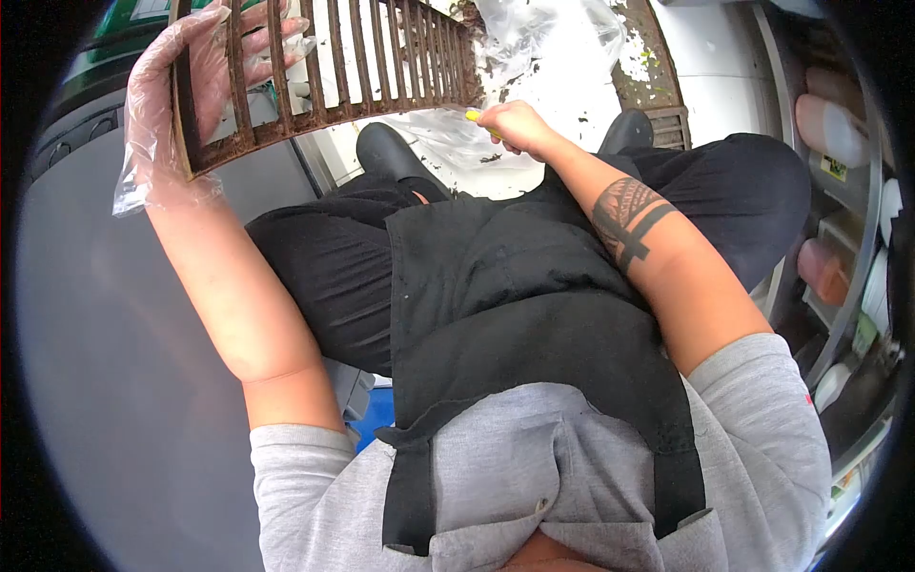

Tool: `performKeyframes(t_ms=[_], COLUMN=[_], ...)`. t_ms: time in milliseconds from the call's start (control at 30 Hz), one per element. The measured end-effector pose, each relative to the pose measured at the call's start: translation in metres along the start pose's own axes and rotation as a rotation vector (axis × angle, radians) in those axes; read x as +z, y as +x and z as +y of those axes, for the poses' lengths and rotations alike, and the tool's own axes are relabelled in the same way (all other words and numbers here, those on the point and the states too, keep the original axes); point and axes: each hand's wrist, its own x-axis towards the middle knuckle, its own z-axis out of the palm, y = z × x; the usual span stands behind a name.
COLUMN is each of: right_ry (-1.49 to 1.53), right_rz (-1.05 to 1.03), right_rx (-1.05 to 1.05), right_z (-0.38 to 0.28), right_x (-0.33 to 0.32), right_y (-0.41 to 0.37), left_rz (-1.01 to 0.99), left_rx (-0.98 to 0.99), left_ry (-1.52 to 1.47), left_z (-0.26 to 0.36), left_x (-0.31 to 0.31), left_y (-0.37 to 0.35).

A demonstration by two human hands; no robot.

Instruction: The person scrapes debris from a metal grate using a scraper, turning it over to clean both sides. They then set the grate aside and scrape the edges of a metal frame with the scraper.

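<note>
A long, dirty brown slatted grate [334, 81] is tilted up from the upper left toward the top middle. My left hand [214, 71], in a clear plastic glove, supports its left end, the fingers spread behind the bars and the palm against the frame. Below the grate's right end, my bare right hand [515, 129] is closed around a small yellow tool [474, 116]; the rest of the tool is hidden by the fingers and too small to make out.
Clear plastic sheeting [534, 43] with dark scraps lies on the white floor. Another grated piece [670, 128] is at the upper right. My black shoes flank the work area. Shelves with containers [829, 129] stand right, a grey surface [105, 334] left.
</note>
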Motion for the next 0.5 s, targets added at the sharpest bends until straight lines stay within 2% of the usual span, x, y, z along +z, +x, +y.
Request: performKeyframes(t_ms=[133, 267, 333, 367, 433, 467, 500], right_ry=[-0.092, -0.088, -0.288, -0.289, -0.455, -0.457, -0.583], right_rz=[0.091, 0.152, 0.25, 0.249, 0.401, 0.398, 0.421], right_rx=[0.011, -0.005, -0.121, -0.123, -0.356, -0.355, -0.504], right_z=[0.003, -0.004, -0.017, -0.019, -0.021, -0.023, -0.029], right_x=[-0.005, -0.006, -0.006, -0.005, -0.005, -0.005, -0.004], right_y=[0.002, -0.005, -0.017, -0.016, -0.007, -0.001, 0.002], left_rz=[-0.069, 0.014, 0.029, 0.042, 0.06, 0.028, -0.003], left_rx=[-0.005, -0.046, -0.034, -0.052, -0.071, -0.07, -0.07], left_ry=[-0.053, 0.006, 0.015, 0.006, -0.005, -0.005, -0.004], left_z=[0.001, 0.001, 0.001, 0.004, 0.007, 0.008, 0.007], left_x=[-0.008, -0.009, -0.005, -0.003, -0.002, -0.002, -0.003], left_y=[0.001, 0.003, 0.002, 0.0, -0.001, -0.001, -0.001])
